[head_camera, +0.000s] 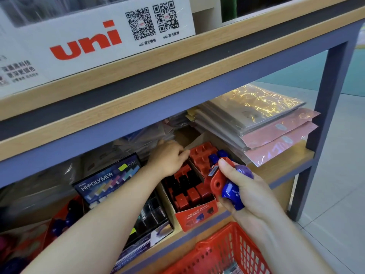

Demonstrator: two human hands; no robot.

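Nearest the lens, a red plastic shopping basket [227, 252] fills the bottom centre of the frame, just in front of the lower shelf [286, 159] of a stationery display. Above the basket, at right of centre, the shopper's right hand [250, 192] clasps a fistful of pencil sharpeners: a red sharpener [214, 179] under the thumb, a blue sharpener [232, 194] in the palm and a purple sharpener [244, 172] against the fingers. Left of that hand and touching distance behind it, a red cardboard display box [194, 216] sits on the lower shelf, packed with rows of boxed red and black sharpeners [187, 192]. The left hand [167, 159], its bare forearm crossing the frame from lower left, reaches over the far end of that box with fingers bent down onto the rear rows; whether they have closed on anything cannot be made out. Beside the box, at centre left, stands a black Hi-Polymer eraser carton [106, 178]. Farther back at right, a stack of film-wrapped packets [256, 115] rests on pink packets [276, 139]. On the upper shelf, top left, sits a white uni display box [85, 42] printed with red lettering and two QR codes.
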